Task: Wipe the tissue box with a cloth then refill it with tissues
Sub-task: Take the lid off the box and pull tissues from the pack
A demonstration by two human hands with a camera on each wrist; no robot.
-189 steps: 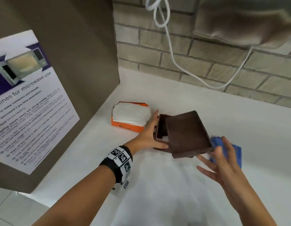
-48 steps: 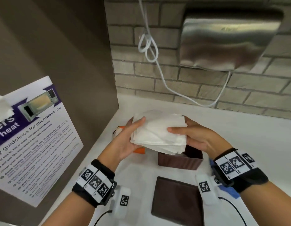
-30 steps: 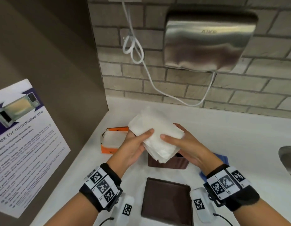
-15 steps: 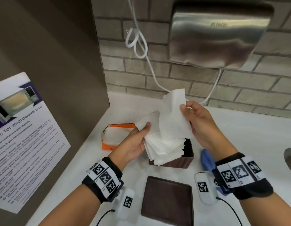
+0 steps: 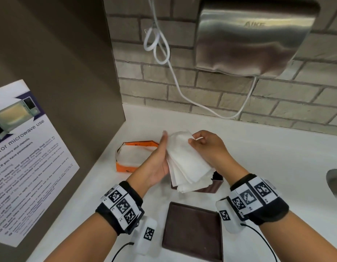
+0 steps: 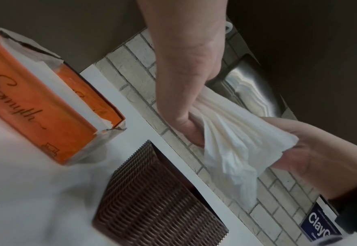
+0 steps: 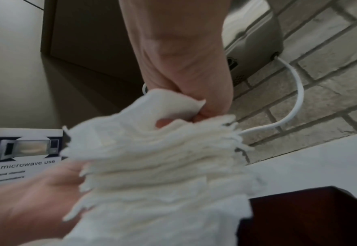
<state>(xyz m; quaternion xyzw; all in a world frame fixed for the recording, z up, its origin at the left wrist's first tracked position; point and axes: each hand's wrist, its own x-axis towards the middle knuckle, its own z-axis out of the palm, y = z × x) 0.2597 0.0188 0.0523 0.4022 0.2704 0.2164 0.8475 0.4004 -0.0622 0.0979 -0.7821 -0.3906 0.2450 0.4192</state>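
A stack of white tissues (image 5: 186, 161) hangs tilted in the air between both hands, its lower end over the open brown tissue box (image 5: 214, 187). My left hand (image 5: 161, 156) grips the stack's left side, thumb on the tissues (image 6: 236, 141). My right hand (image 5: 197, 142) pinches the top sheets at the stack's upper right corner (image 7: 173, 106). The box's flat brown lid (image 5: 192, 229) lies on the counter nearer to me. In the left wrist view the box wall (image 6: 158, 199) shows a woven pattern. The cloth is hidden.
An opened orange tissue packet (image 5: 129, 157) lies left of the box against the brown side panel. A steel hand dryer (image 5: 254, 38) with a white cord (image 5: 163, 52) hangs on the brick wall. A sink rim (image 5: 335, 184) shows at right. A microwave poster (image 5: 27, 157) hangs at left.
The right hand, which had lifted a top sheet high, has come down and laid it back on the stack. The stack has dropped a little towards the box.
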